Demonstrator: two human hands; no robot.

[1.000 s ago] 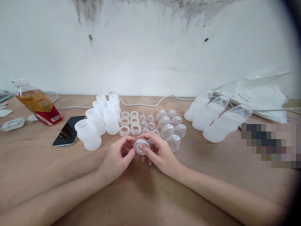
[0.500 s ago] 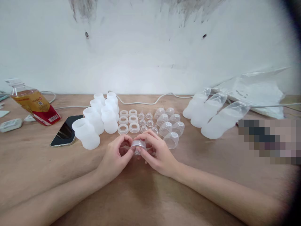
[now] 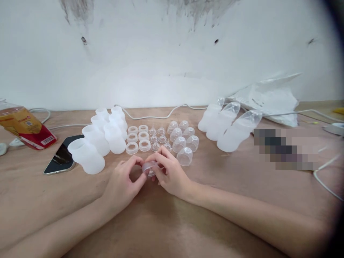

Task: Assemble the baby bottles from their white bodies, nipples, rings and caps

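Note:
My left hand [image 3: 124,180] and my right hand [image 3: 170,173] meet above the near part of the table. Between their fingertips is a clear plastic bottle collar [image 3: 148,166], tilted, with what looks like a clear teat inside it. The left thumb and fingers pinch its left side. On the other side, my right fingers press its rim and partly cover it. Just beyond the hands lie rows of loose collars [image 3: 145,145], clear teats [image 3: 161,139] and clear domed caps [image 3: 184,156].
Milky open bottles [image 3: 88,157] stand at left beside a phone [image 3: 60,156] and a drink bottle [image 3: 33,127]. Several capped bottles [image 3: 232,138] stand at right, before a plastic bag [image 3: 279,102]. A white cable [image 3: 161,117] runs along the wall; a pixelated patch [image 3: 282,148] hides something.
The view has turned slightly right, so most things sit farther left. My right fingers have shifted on the collar's rim; both hands keep hold of it.

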